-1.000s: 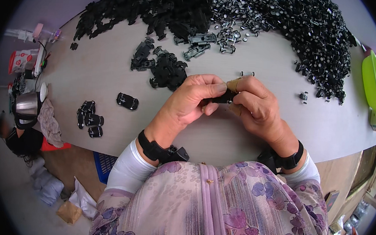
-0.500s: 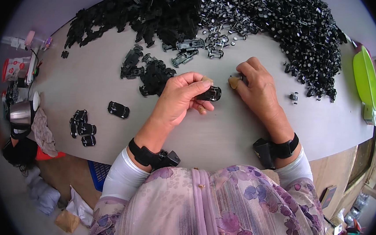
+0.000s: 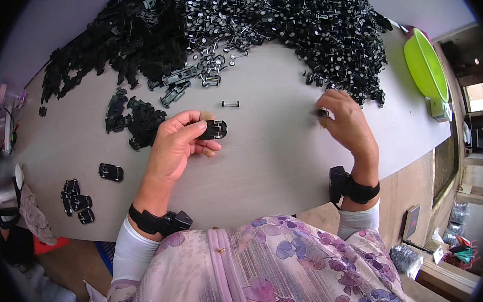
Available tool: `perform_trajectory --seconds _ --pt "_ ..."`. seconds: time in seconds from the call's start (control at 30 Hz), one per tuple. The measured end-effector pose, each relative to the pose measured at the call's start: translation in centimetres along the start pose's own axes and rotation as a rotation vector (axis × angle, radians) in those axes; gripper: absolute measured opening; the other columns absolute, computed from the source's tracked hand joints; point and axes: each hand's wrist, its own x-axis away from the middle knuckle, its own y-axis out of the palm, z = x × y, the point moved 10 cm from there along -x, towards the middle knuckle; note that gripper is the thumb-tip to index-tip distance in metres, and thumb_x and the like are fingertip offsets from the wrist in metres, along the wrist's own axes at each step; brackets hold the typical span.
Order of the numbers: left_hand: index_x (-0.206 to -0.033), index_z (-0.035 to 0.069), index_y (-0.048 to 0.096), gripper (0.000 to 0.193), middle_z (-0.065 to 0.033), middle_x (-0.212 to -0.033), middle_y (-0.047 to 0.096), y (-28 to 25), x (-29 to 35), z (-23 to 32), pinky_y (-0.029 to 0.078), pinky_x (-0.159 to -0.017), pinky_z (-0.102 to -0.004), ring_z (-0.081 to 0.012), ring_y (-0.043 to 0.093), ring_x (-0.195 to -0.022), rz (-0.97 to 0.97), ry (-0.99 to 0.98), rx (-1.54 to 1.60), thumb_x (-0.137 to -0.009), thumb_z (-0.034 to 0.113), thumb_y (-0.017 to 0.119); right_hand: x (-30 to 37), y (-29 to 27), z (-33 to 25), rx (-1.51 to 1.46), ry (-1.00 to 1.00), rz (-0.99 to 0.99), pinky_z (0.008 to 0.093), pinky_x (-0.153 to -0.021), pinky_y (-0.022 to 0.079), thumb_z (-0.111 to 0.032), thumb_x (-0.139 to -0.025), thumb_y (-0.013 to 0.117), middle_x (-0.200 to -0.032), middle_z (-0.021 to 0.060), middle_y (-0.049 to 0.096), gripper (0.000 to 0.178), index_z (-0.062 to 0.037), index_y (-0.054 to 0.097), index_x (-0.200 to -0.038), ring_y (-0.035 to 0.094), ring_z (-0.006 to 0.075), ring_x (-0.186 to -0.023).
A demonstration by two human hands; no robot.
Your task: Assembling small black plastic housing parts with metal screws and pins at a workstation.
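Observation:
My left hand [image 3: 175, 137] pinches a black toy car chassis [image 3: 215, 130] between thumb and fingers, its underside facing up. Tan covers wrap some of my fingertips. A single wheel axle [image 3: 230, 103] with a silver rod lies on the table just beyond the chassis. Off to the right, my right hand [image 3: 349, 121] is closed on a small dark wheel axle [image 3: 323, 113], partly hidden by the fingers and slightly blurred. Close beyond that hand is the edge of a big heap of wheel axles [image 3: 341, 39].
Black chassis parts [image 3: 120, 39] are heaped at the far left, with a smaller pile [image 3: 143, 121] nearer. Several black car pieces [image 3: 76, 199] lie at the left, one chassis [image 3: 111, 172] apart. A lime-green basin [image 3: 427, 63] stands at the table's right edge.
My view has swung right. My right hand has moved right, away from the chassis, to the small axle lying near the heap. A silver-rod axle now lies where that hand was.

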Motion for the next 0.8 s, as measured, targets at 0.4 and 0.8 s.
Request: perform_trajectory --seconds 0.4,0.8 --pt "-0.108 -0.004 0.060 0.030 -0.0152 -0.100 0.067 1.6 0.1 -0.8 0.057 -0.073 -0.0340 -0.0265 0.069 -0.083 -0.084 -0.038 0.159 -0.097 0.022 0.052 -5.3 4.6 -10.2 -1.032 -0.125 0.018 0.0263 -0.066 0.048 0.010 -0.075 0.058 -0.089 0.0048 0.056 0.017 0.0008 0.058 -0.090 0.056 0.0147 -0.073" --pt "-0.101 -0.002 0.059 0.021 -0.0164 -0.100 0.066 2.0 0.0 -0.9 0.058 -0.081 -0.0394 -0.0283 0.069 -0.090 -0.210 -0.042 0.412 -0.099 0.016 0.048 -3.9 4.0 -14.5 -0.639 -0.327 0.180 0.0354 -0.059 0.049 0.010 -0.067 0.059 -0.084 0.0113 0.055 0.020 -0.0001 0.061 -0.084 0.059 0.0274 -0.067"
